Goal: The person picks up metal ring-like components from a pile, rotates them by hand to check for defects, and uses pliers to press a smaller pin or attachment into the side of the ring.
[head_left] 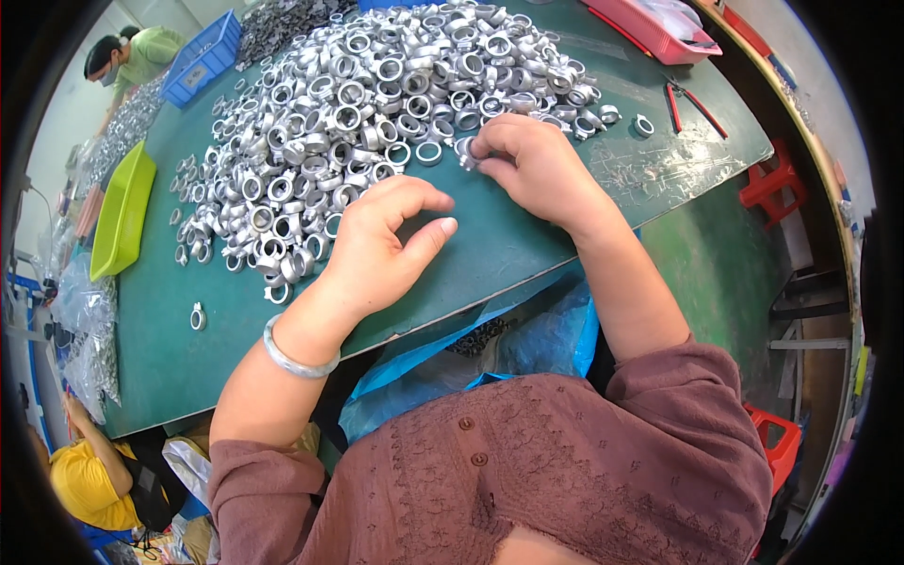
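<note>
Green tabletop (499,243) separates heap (389,69) from near edge (452,312); right fingers (493,137) pinch ring (463,151)

Near the middle of the frame, the left hand (388,247) holds nothing, its thumb and fingers apart. Up and to its right, the right hand (537,168) pinches a metal ring (465,153). A big pile of rings (348,118) covers the green counter's (508,247) upper middle. A lime-green tray (123,212) stands at left; red-handled pliers (691,105) lie upper right.

Two hands (381,240), one bangle (294,364), perhaps hundreds of rings (359,118).
</note>
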Action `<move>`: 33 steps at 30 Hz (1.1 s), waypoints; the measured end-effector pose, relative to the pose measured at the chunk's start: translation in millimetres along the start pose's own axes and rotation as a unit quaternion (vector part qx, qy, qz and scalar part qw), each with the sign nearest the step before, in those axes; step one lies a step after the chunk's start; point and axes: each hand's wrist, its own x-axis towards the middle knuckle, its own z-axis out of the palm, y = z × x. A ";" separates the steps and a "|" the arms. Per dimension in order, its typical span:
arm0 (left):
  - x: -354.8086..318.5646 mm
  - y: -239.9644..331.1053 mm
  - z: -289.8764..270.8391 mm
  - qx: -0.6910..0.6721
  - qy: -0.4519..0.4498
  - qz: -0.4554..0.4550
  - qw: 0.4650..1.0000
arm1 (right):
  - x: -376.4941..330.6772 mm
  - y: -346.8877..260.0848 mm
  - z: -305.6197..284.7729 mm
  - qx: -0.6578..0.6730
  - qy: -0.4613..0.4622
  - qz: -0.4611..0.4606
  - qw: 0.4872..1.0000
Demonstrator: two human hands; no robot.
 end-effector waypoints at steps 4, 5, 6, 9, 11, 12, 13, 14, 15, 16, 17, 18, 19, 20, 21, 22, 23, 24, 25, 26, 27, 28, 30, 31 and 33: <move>-0.2 -3.8 4.6 -0.084 0.086 -0.056 0.991 | -3.3 -21.7 -2.8 0.317 -0.058 0.156 0.934; 0.4 -6.4 5.5 -0.129 0.115 -0.064 0.983 | -3.2 -29.4 -3.0 0.346 -0.065 0.162 0.922; 1.4 -5.0 4.5 -0.133 0.118 -0.057 0.982 | -4.9 -29.4 2.8 0.358 -0.066 0.154 0.918; 0.8 -4.5 1.7 -0.133 0.110 -0.045 0.984 | -7.9 -32.5 11.5 0.376 -0.080 0.145 0.912; 1.6 -7.1 1.8 -0.124 0.115 -0.028 0.985 | -9.7 -30.9 18.6 0.409 -0.048 0.140 0.900; 1.9 -7.7 2.0 -0.136 0.119 -0.023 0.983 | -9.7 -31.2 18.2 0.411 -0.054 0.152 0.897; 2.0 -8.3 2.0 -0.148 0.122 -0.017 0.981 | -9.8 -31.0 18.4 0.411 -0.056 0.152 0.897; 2.0 -9.0 1.7 -0.148 0.124 -0.018 0.981 | -9.9 -30.5 18.8 0.412 -0.057 0.145 0.898; 2.0 -10.2 1.6 -0.141 0.124 -0.013 0.982 | -10.0 -30.1 19.3 0.413 -0.058 0.138 0.899; 1.7 -10.8 1.4 -0.134 0.125 -0.009 0.983 | -10.0 -30.3 19.2 0.413 -0.058 0.138 0.899; 1.5 -10.7 1.0 -0.134 0.125 -0.009 0.983 | -10.0 -30.6 18.8 0.417 -0.063 0.142 0.895; 1.5 -10.2 0.3 -0.124 0.123 -0.009 0.985 | -10.0 -30.7 18.6 0.422 -0.068 0.147 0.892; 1.6 -9.8 0.0 -0.114 0.120 -0.008 0.986 | -10.2 -30.7 18.7 0.422 -0.068 0.147 0.892; 1.8 -9.5 0.0 -0.114 0.120 -0.008 0.986 | -10.6 -30.7 18.9 0.428 -0.067 0.147 0.889; 1.7 -9.2 -0.1 -0.112 0.120 -0.009 0.986 | -10.8 -30.8 19.2 0.433 -0.066 0.147 0.887; 1.6 -9.0 -0.1 -0.109 0.119 -0.010 0.987 | -10.8 -30.8 19.2 0.434 -0.066 0.147 0.887; 1.5 -9.0 0.3 -0.109 0.119 -0.010 0.987 | -10.7 -30.7 19.2 0.434 -0.066 0.142 0.887; 1.5 -8.9 0.7 -0.119 0.120 -0.011 0.985 | -10.7 -30.8 19.1 0.434 -0.065 0.137 0.888; 1.3 -8.8 0.9 -0.130 0.122 -0.012 0.984 | -10.9 -30.5 19.3 0.434 -0.065 0.137 0.888; 0.8 -8.4 1.0 -0.129 0.121 -0.012 0.984 | -11.4 -29.9 20.0 0.432 -0.057 0.131 0.890; 0.7 -8.3 1.2 -0.139 0.114 -0.019 0.983 | -11.8 -29.0 20.5 0.429 -0.048 0.127 0.893; 0.8 -8.4 1.4 -0.149 0.106 -0.027 0.983 | -11.9 -28.0 21.0 0.429 -0.047 0.128 0.893; 1.9 -10.2 1.9 -0.159 0.110 -0.019 0.981 | -11.8 -26.9 21.9 0.421 -0.021 0.111 0.900; 2.0 -10.5 2.0 -0.167 0.114 -0.011 0.979 | -11.7 -27.4 22.4 0.421 -0.021 0.110 0.900; 2.0 -7.8 3.7 -0.198 0.115 -0.018 0.973 | -11.7 -28.8 23.4 0.423 0.010 0.096 0.901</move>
